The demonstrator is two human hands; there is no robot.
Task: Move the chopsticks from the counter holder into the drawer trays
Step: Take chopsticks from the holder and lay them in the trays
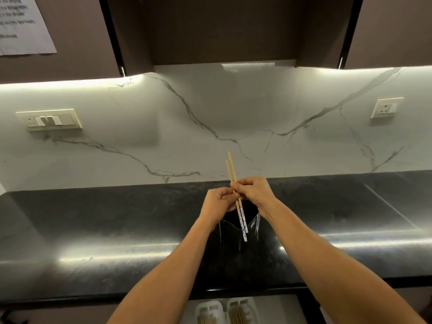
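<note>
Chopsticks [236, 197], one pair, sit pinched between both hands [236, 195] above the black holder [238, 228], so next they must go down into the near drawer trays [224, 312].

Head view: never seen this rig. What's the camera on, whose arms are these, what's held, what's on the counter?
There is no robot here. The one picture comes from a wide-angle camera worn on a person's head, looking forward and down, so the two bare arms coming in from the bottom are that person's own.

The left hand and right hand meet above a dark counter. Together they hold a pair of chopsticks, pale wood with patterned lower ends. Which hand grips harder I cannot tell.

Right below them a black holder stands on the counter; what else it contains is hidden. At the bottom edge, an open drawer shows white trays with more sticks in them. Behind the counter is a marble wall with sockets.
</note>
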